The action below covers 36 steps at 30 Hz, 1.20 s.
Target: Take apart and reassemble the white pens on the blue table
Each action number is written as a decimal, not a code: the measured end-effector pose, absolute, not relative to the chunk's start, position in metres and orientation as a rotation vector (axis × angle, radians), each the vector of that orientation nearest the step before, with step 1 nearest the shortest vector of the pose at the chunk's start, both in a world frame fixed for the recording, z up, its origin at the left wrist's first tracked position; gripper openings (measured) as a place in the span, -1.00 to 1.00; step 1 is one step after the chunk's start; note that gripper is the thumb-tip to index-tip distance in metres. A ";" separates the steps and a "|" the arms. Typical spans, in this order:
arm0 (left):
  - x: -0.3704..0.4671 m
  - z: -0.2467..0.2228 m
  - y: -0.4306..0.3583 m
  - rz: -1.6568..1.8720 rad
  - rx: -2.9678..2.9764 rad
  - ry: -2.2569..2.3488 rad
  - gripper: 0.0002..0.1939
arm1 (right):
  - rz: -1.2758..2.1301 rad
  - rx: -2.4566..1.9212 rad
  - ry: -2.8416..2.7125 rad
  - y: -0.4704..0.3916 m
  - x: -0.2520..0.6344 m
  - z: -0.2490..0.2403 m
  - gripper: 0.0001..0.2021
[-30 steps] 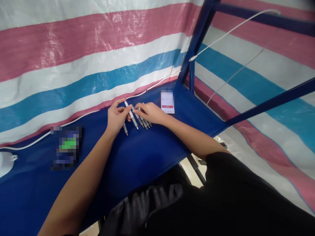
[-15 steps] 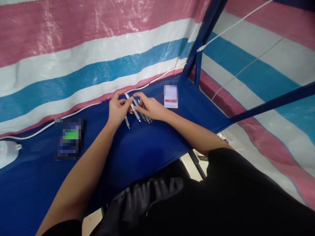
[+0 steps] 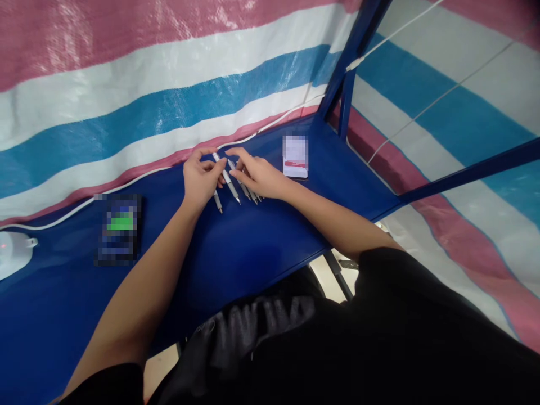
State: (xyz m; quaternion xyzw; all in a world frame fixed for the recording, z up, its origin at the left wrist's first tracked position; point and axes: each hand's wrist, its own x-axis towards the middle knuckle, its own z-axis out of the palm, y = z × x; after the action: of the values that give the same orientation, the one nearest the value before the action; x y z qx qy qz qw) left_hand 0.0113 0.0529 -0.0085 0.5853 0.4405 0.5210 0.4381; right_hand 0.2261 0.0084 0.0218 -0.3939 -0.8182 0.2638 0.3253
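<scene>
A white pen [image 3: 229, 181] with a grey grip is pinched between the thumb and fingers of my left hand [image 3: 201, 179], its tip pointing down toward me. Under that hand, a second pen [image 3: 218, 202] lies on the blue table, partly covered. My right hand [image 3: 262, 175] is just to the right, thumb and forefinger apart, over several similar pens [image 3: 253, 196] lying side by side. Its other fingers are curled and partly hidden, so whether they touch those pens is unclear.
The blue table [image 3: 248, 242] meets a striped plastic sheet [image 3: 169, 112] at the back. A phone-like device [image 3: 295, 156] lies right of my hands, a dark blurred device [image 3: 120, 229] to the left. A white rounded object [image 3: 14, 253] sits far left. A white cable [image 3: 139, 179] follows the back edge.
My right thumb and forefinger have drawn slightly away from the pen in my left hand. The whole view has shifted a little; the left hand keeps its pinch.
</scene>
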 end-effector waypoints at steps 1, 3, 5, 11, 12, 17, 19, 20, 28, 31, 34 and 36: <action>0.011 -0.007 0.052 1.298 1.485 1.123 -0.53 | 0.687 -1.030 -2.153 0.009 0.226 0.022 -0.52; 0.011 -0.005 0.049 1.305 1.562 1.180 -0.54 | 0.682 -1.023 -2.165 0.009 0.226 0.021 -0.52; 0.011 -0.005 0.047 1.300 1.642 1.218 -0.54 | 0.683 -1.014 -2.179 0.008 0.225 0.021 -0.53; 0.012 -0.005 0.046 1.245 1.700 1.287 -0.65 | 0.695 -1.003 -2.210 0.006 0.223 0.021 -0.58; 0.013 -0.004 0.046 1.229 1.705 1.311 -0.68 | 0.696 -0.995 -2.209 0.006 0.223 0.020 -0.59; 0.015 0.006 0.041 1.174 1.763 1.428 -0.67 | 0.668 -0.913 -2.178 0.011 0.224 0.011 -0.60; 0.016 0.008 0.039 1.145 1.766 1.458 -0.69 | 0.655 -0.900 -2.182 0.012 0.225 0.009 -0.61; 0.016 0.009 0.039 1.132 1.765 1.470 -0.70 | 0.650 -0.899 -2.190 0.013 0.225 0.009 -0.62; 0.008 0.006 0.041 1.108 1.876 1.431 -0.25 | 0.647 -0.953 -2.142 0.016 0.232 0.016 -0.76; 0.004 0.005 0.041 1.021 2.008 1.452 -0.27 | 0.610 -0.959 -2.107 0.018 0.234 0.018 -0.86; 0.005 0.007 0.038 0.906 2.146 1.522 -0.42 | 0.590 -0.957 -2.117 0.020 0.235 0.019 -0.84; 0.007 0.010 0.035 0.812 2.222 1.548 -0.48 | 0.592 -0.968 -2.135 0.020 0.235 0.020 -0.84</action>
State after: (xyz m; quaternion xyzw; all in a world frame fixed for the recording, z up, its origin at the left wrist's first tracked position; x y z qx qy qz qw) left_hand 0.0069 0.0350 0.0096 0.7763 0.5407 0.2837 0.1566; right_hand 0.2345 0.0200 0.0203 -0.3744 -0.8259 0.2290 0.3540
